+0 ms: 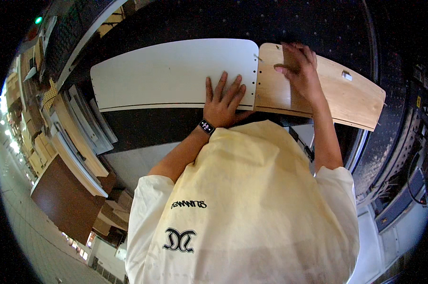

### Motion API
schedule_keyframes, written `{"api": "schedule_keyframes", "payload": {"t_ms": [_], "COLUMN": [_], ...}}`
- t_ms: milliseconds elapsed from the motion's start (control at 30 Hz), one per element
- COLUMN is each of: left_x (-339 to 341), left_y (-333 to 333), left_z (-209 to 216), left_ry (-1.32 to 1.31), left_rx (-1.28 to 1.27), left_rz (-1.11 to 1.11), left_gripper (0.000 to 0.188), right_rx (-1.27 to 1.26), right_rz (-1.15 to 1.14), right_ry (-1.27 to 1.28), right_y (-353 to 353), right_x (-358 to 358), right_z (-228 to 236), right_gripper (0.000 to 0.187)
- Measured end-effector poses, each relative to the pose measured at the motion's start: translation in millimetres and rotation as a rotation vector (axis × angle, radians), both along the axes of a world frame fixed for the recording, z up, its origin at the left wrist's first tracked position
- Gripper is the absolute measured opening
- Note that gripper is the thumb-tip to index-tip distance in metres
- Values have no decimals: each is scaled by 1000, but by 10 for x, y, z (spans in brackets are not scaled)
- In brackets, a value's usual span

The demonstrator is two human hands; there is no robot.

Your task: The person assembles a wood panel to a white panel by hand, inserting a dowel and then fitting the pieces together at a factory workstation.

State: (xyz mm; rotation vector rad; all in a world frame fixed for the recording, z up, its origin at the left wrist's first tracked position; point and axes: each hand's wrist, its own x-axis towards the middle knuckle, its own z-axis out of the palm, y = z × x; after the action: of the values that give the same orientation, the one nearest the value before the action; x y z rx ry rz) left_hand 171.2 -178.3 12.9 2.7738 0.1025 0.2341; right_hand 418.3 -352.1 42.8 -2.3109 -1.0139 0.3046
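Observation:
A long white panel (pixel 152 75) with a curved far edge and rounded corner lies on the dark work surface. My left hand (pixel 222 103) rests flat near its right end, fingers spread, a watch on the wrist. Against that end sits a light wood-grain panel (pixel 346 97) with a metal-edged slot (pixel 347 75) and small holes. Thin pins stand up at its ends, one pin (pixel 259 57) close to the joint. Above this panel hovers my right hand (pixel 301 71), thumb and bent fingers apart, slightly blurred. Nothing shows between them.
Stacked boards (pixel 88 123) stand to the left, with a brown board (pixel 69 199) lower down. The dark perforated work surface (pixel 313 23) extends beyond the panels. A dark machine frame (pixel 403 118) with a cable runs along the right side.

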Motion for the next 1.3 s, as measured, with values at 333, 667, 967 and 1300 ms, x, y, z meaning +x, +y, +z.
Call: {"api": "schedule_keyframes", "payload": {"t_ms": [333,667,967,1300], "left_x": [-4,-20,-13,-18], "left_y": [3,7,-1,-2], "left_z": [-20,-75,-65,-67], "left_ry": [-14,-64,-61,-35], "left_rx": [-3,18,9,30], "left_rz": [1,-10,-3,-20], "left_gripper": [76,79,79,79], "right_rx": [12,42,41,14], "right_rz": [11,43,25,7], "right_ry": [-18,-34,-25,-38], "right_y": [-27,-31,-36,-57], "right_x": [17,27,32,16], "right_z": [-77,-77,-90,-143], "right_gripper": [67,67,67,68]}}
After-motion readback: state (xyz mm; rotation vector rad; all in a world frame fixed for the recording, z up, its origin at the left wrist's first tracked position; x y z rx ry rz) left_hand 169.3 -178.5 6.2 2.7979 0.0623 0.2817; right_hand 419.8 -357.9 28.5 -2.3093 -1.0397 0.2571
